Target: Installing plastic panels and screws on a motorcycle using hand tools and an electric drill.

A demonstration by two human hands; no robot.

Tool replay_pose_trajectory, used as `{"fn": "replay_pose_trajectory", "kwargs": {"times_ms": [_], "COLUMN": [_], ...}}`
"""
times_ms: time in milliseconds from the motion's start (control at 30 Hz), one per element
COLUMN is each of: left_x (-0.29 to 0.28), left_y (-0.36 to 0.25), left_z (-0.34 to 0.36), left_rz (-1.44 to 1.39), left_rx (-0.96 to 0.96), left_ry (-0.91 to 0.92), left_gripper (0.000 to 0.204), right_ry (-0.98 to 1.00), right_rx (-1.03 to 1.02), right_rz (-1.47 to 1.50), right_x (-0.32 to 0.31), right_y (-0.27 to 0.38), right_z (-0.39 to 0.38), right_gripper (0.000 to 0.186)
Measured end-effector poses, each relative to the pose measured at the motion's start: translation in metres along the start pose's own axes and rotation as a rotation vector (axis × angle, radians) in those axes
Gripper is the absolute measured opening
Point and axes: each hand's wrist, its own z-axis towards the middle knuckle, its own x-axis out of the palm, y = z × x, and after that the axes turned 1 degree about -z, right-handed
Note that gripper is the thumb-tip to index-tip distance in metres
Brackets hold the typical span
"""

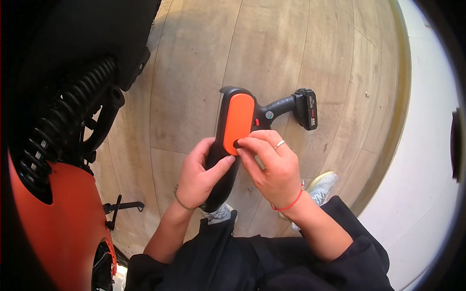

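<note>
A black cordless tool (222,189) with an orange side panel (239,116), red trigger and battery pack (305,109) is held upright in the view's middle, handle pointing right. My left hand (203,174) wraps round the lower barrel from the left, thumb at the panel's lower edge. My right hand (272,174) is closed at the panel's lower end, thumb and index finger pressed to a small dark round part (237,144), largely covered by the fingers.
At left stands a black and orange vehicle (53,203) with a coiled spring (73,97) and black brackets. A white wall (412,145) curves along the right. Below are the wooden floor (272,43) and my shoes (320,186).
</note>
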Motion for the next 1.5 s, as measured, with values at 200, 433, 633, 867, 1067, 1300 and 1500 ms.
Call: {"fn": "replay_pose_trajectory", "kwargs": {"times_ms": [200,433,633,867,1067,1300,1500], "left_x": [0.000,0.004,0.005,0.004,0.005,0.006,0.007], "left_y": [0.003,0.005,0.005,0.005,0.002,0.002,0.000], "left_z": [-0.001,-0.002,-0.001,-0.002,-0.002,-0.003,-0.004], "left_rz": [0.002,-0.115,-0.158,-0.168,-0.160,-0.132,-0.161], "left_rx": [-0.002,-0.049,-0.014,-0.011,-0.006,0.009,0.018], "left_ry": [0.060,0.092,0.096,0.100,0.102,0.093,0.074], "left_gripper": [0.030,0.033,0.031,0.031,0.031,0.031,0.032], "right_ry": [0.047,0.053,0.083,0.051,0.030,0.012,-0.016], "right_rx": [0.013,-0.015,0.036,0.086,0.067,0.010,0.111], "right_rz": [0.011,-0.004,0.042,0.097,0.088,0.036,0.107], "right_x": [-0.007,-0.013,-0.016,-0.012,-0.013,-0.012,-0.013], "right_y": [0.001,0.001,0.003,0.006,0.006,0.004,0.010], "right_z": [0.002,0.000,0.000,0.000,-0.001,-0.003,-0.002], "right_gripper": [0.017,0.016,0.021,0.017,0.017,0.018,0.021]}}
